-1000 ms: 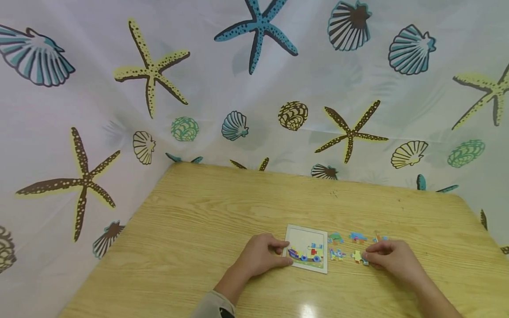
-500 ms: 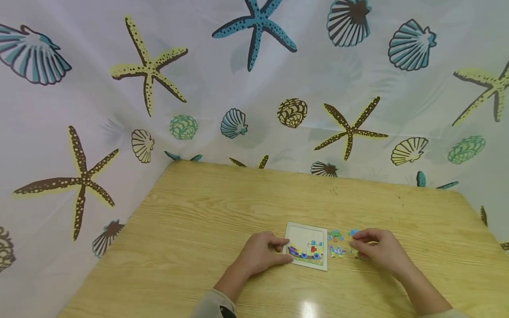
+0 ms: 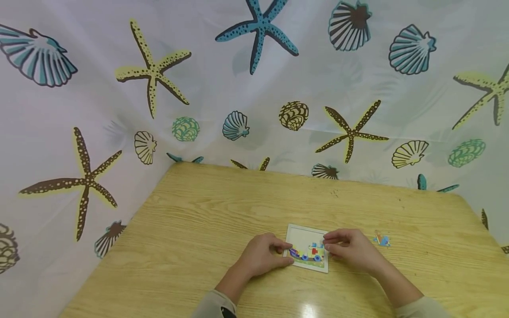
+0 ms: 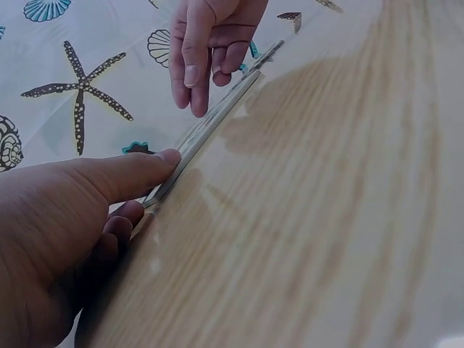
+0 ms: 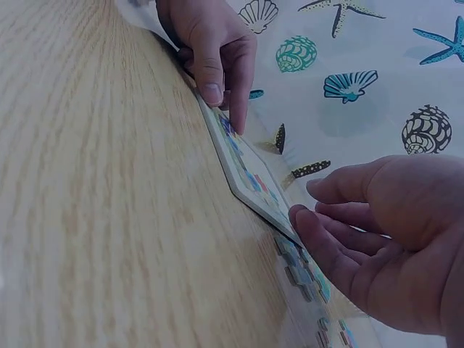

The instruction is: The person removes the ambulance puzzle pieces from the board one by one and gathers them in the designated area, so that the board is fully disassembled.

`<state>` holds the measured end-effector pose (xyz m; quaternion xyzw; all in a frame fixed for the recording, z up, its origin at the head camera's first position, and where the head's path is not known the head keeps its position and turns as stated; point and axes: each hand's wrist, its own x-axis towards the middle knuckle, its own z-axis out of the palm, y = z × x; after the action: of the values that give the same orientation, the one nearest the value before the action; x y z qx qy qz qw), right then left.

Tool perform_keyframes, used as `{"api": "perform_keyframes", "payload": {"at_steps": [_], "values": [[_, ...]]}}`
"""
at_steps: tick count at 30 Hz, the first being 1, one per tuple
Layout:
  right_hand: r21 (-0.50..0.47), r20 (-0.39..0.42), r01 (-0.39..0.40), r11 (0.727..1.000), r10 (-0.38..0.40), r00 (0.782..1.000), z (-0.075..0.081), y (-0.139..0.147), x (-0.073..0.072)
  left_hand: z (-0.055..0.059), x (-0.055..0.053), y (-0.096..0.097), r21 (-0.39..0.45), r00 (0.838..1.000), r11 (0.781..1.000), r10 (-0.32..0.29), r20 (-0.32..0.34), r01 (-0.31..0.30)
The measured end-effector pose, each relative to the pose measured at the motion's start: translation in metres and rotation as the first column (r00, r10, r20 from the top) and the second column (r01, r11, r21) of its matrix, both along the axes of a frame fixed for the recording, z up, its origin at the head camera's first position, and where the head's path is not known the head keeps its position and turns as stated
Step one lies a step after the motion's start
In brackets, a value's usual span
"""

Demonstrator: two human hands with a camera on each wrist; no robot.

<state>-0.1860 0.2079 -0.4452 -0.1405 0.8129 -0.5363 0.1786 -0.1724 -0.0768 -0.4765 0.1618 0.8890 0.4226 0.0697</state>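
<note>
A small square jigsaw board point(image 3: 301, 237) with a white border lies on the table, its lower part filled with a colourful vehicle picture and its upper part bare. My left hand point(image 3: 262, 255) grips the board's left side, the thumb at the near edge and the index finger on the picture. My right hand point(image 3: 354, 251) hovers at the right edge of the board, thumb and fingers apart, with no piece showing between them. In the right wrist view, loose jigsaw pieces point(image 5: 320, 281) lie on the table below that hand; in the head view it covers most of them.
One loose blue and orange piece point(image 3: 383, 240) lies right of my right hand. The wooden table point(image 3: 222, 207) is backed on the far and left sides by a white cloth point(image 3: 207, 88) printed with starfish and shells.
My right hand has moved left from above the loose pieces to the board's right edge, uncovering the far right piece. My left hand keeps its hold on the board.
</note>
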Motion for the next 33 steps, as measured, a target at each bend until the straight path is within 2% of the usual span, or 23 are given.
{"api": "perform_keyframes", "payload": {"at_steps": [10,15,18,28,33], "values": [[0.092,-0.042,0.03,0.995,-0.026,0.999,0.0,-0.009,0.0,0.001,0.0,0.003,-0.065,1.0,0.998,-0.004,-0.029,0.002],[0.159,-0.096,0.013,0.987,0.002,0.995,0.0,-0.011,-0.001,0.002,0.0,0.004,-0.088,0.999,0.996,-0.009,-0.049,0.005],[0.162,-0.107,-0.002,0.987,0.019,0.994,0.001,-0.013,-0.001,0.002,0.0,0.004,-0.088,0.999,0.996,-0.008,-0.046,0.004],[0.104,-0.043,-0.009,0.995,0.013,0.999,0.007,-0.016,0.0,0.001,0.0,0.004,-0.069,0.999,0.998,0.001,-0.035,-0.004],[0.032,0.029,0.015,0.999,-0.016,0.999,0.006,-0.013,-0.002,0.0,-0.001,0.004,-0.068,1.0,0.998,0.004,-0.029,-0.006]]}}
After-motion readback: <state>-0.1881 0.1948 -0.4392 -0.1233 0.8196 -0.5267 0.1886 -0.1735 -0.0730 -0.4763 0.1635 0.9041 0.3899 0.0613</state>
